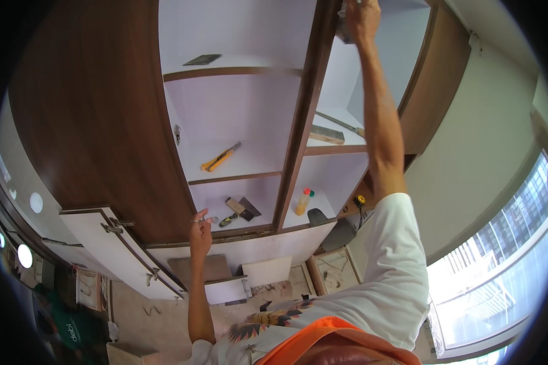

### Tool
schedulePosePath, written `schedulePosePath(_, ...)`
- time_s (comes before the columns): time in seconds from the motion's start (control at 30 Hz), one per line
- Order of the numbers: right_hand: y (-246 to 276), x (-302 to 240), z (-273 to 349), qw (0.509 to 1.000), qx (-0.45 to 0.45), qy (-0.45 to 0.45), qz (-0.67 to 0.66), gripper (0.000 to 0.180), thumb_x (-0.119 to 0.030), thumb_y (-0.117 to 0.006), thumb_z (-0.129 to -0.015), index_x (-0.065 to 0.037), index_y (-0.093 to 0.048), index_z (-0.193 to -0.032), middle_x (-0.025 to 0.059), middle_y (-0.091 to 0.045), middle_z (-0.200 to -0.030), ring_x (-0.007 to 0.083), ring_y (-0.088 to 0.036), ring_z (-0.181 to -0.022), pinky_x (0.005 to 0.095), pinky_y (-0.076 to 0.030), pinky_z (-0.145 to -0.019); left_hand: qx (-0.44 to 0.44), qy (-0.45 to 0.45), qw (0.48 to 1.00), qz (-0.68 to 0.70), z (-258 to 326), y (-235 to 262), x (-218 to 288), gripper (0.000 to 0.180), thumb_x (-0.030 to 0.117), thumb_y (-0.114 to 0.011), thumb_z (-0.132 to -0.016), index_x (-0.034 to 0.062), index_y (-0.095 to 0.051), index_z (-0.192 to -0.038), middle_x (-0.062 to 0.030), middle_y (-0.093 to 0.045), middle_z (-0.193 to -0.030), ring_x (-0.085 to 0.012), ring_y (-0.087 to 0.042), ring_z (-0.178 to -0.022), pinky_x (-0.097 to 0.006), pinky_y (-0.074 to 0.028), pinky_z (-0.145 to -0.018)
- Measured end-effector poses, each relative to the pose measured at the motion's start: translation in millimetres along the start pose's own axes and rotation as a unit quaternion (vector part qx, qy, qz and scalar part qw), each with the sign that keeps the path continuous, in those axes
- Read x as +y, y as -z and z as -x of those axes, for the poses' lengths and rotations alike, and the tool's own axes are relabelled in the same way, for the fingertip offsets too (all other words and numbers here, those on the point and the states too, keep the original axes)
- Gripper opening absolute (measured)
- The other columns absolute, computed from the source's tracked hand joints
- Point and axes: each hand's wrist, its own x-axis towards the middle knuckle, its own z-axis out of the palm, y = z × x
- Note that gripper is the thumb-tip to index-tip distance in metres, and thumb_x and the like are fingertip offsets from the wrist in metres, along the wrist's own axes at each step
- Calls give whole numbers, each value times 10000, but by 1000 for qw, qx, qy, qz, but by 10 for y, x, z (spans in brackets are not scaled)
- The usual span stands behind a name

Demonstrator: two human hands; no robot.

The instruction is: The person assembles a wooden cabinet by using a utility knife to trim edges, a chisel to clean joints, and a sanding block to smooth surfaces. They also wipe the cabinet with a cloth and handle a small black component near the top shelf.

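My right arm stretches up to the cabinet's brown upright divider (310, 79). At the top edge, my right hand (363, 21) is closed around a greyish-white thing (346, 29), partly cut off and too blurred to name. Lower down, my left hand (201, 232) is at the cabinet's bottom left corner, its fingers bent together by a small round clear thing (212, 220); what they grip is not plain. Close to it in the bottom compartment lie a putty knife (240, 208) and a yellow-and-black handled tool (228, 219). A yellow utility knife (220, 158) rests one shelf above.
A grey flat piece (202, 59) lies on the upper shelf. To the right are a block (327, 134), a long handled tool (347, 124), a small bottle (302, 202) and a tape measure (360, 199). A hinged white door (125, 252) hangs open at left. A person in green (70, 322) is lower left.
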Motion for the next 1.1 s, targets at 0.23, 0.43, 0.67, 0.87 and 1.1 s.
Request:
schedulePosePath(0.23, 103, -100, 1255, 987, -64, 21, 147, 173, -180, -692, -962, -170, -755, -1124, 109, -677, -1038, 358, -698, -909, 423, -550, -776, -7, -172, 982, -81, -755, 274, 1200, 276, 111, -568, -1049, 18, -609, -1307, -138, -640, -1248, -215, -695, -1005, -328, -553, -842)
schedulePosePath(0.43, 98, -199, 705, 987, -32, 40, 151, 212, -265, -627, -1005, -123, -746, -1107, 103, -676, -1019, 345, -681, -865, 427, -527, -758, 11, -387, 907, -166, -1626, 133, 2301, 250, 30, -543, -1045, 4, -619, -1281, -154, -632, -1262, -248, -717, -1076, -347, -559, -915)
schedulePosePath(0.67, 186, -224, 1462, 983, -95, 28, 156, 148, -210, -702, -951, -182, -754, -1087, 66, -669, -1006, 318, -687, -870, 428, -532, -737, 121, -503, 840, -164, -2441, 56, 3206, 232, 97, -584, -1038, 65, -660, -1255, -122, -662, -1221, -268, -682, -1057, -371, -570, -915)
schedulePosePath(0.87, 204, -283, 725, 981, -98, 33, 167, 181, -218, -639, -979, -141, -744, -1105, 94, -665, -987, 333, -697, -842, 426, -526, -727, 151, -524, 812, -206, -3123, -124, 3332, 245, 119, -565, -1040, 94, -662, -1264, -99, -652, -1264, -283, -690, -1082, -382, -566, -923)
schedulePosePath(1.1, 324, -353, 1538, 980, -141, -16, 140, 166, -169, -674, -956, -137, -729, -1109, 100, -652, -1013, 350, -678, -878, 436, -531, -758, 157, -465, 842, -226, -3488, -142, 3188, 252, 172, -558, -1037, 116, -659, -1261, -80, -648, -1302, -277, -702, -1112, -395, -573, -888)
